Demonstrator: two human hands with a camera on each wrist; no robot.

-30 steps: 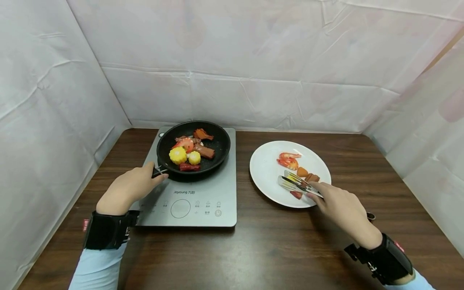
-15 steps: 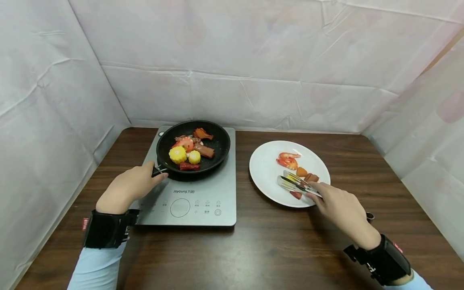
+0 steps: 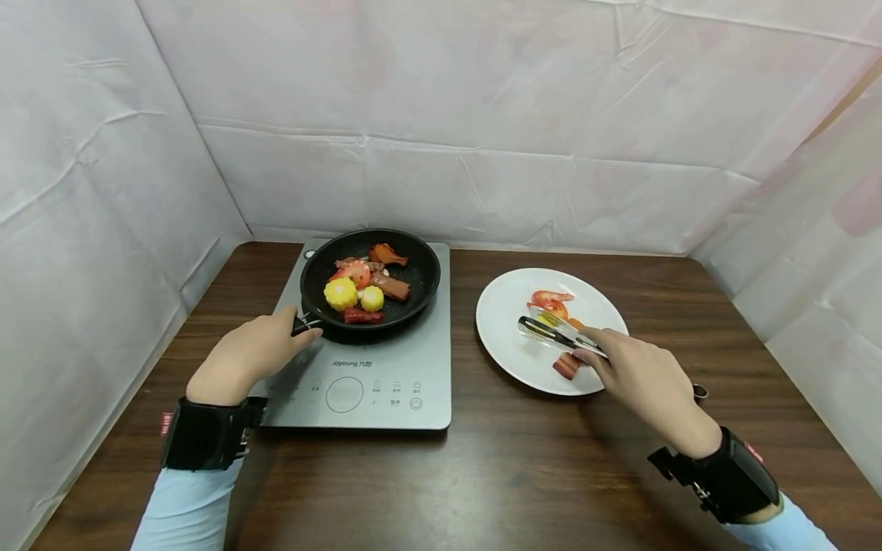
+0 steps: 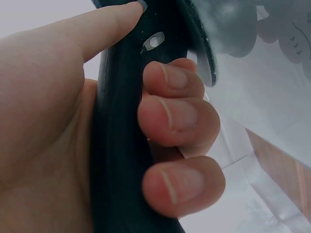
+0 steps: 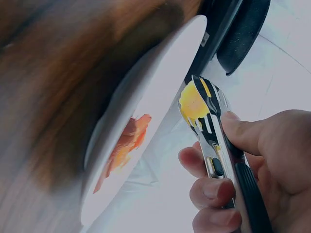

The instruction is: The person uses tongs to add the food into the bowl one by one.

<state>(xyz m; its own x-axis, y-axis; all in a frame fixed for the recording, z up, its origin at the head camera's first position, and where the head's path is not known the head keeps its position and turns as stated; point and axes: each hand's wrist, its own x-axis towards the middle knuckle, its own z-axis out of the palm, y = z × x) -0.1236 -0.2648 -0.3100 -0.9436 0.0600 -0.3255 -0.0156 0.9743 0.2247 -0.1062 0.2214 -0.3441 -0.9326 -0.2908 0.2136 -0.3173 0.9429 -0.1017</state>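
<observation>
A black frying pan (image 3: 406, 269) sits on a grey induction cooker (image 3: 386, 383) and holds corn pieces (image 3: 341, 294), sausages and other food. My left hand (image 3: 258, 352) grips the black pan handle (image 4: 116, 145), fingers (image 4: 177, 114) curled round it. My right hand (image 3: 623, 367) holds metal tongs (image 3: 551, 331) by their black grip, tips pointing left over the white plate (image 3: 510, 340). On the plate lie a shrimp (image 3: 547, 298), an orange piece (image 3: 576, 323) and a red piece (image 3: 566, 366). The right wrist view shows the tongs (image 5: 204, 111) beside the plate (image 5: 150, 102); nothing plainly sits between their tips.
The brown wooden table (image 3: 510, 474) is walled in by white sheeting (image 3: 441, 138) at the back and both sides. The cooker's control panel (image 3: 344, 394) faces me. The plate stands just right of the cooker.
My right hand has moved the tongs up and toward the far left over the plate, uncovering the red piece. The left hand and the pan have stayed put.
</observation>
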